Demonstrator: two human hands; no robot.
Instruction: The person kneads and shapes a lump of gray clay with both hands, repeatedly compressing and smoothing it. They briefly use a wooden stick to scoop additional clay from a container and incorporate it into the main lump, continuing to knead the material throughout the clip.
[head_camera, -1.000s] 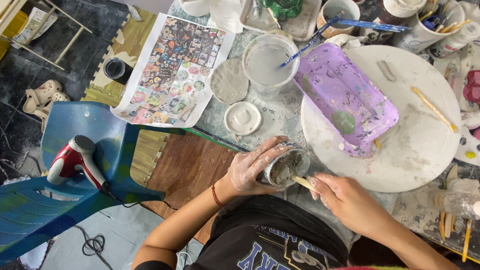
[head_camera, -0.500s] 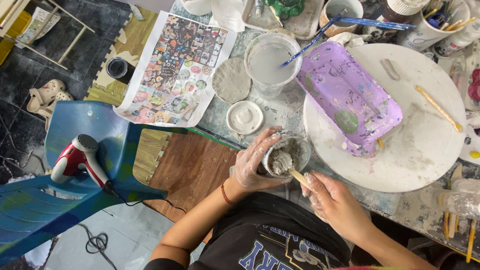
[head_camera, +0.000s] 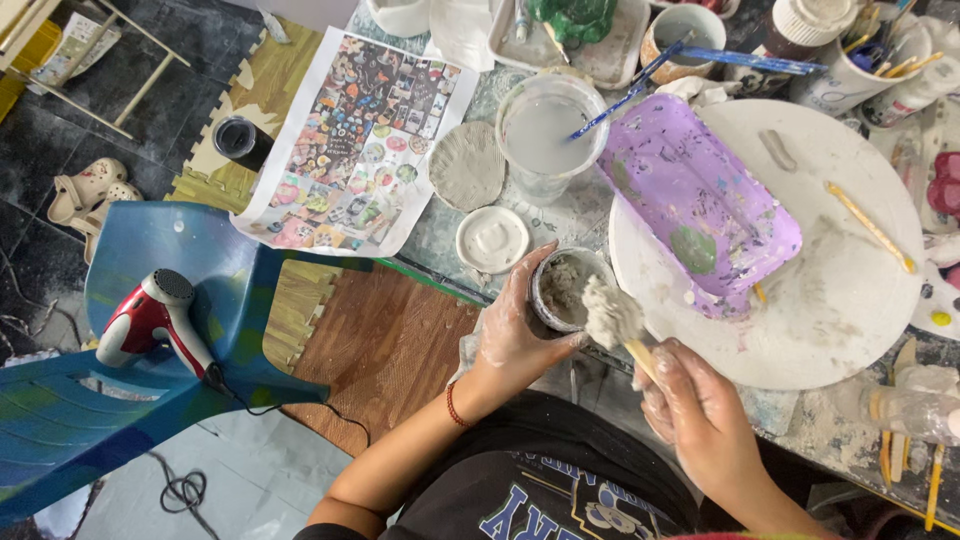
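Left hand (head_camera: 515, 330): fingers wrapped around a small round clay-smeared cup (head_camera: 563, 290).
Right hand (head_camera: 700, 410): closed on a thin wooden stick (head_camera: 640, 358), its grey clay lump (head_camera: 610, 312) at the cup's rim.
Beyond the hands: round white board (head_camera: 850, 300) bearing a purple rectangular tray (head_camera: 695, 200).

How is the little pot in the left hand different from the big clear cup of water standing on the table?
The small pot is held tilted in the left hand; the clear cup stands upright on the table. The small pot holds thick grey paste, which the right hand scoops out on a wooden stick; the clear cup holds cloudy water with a blue-handled brush resting across it. The clear cup is wider. Both are round and open-topped.
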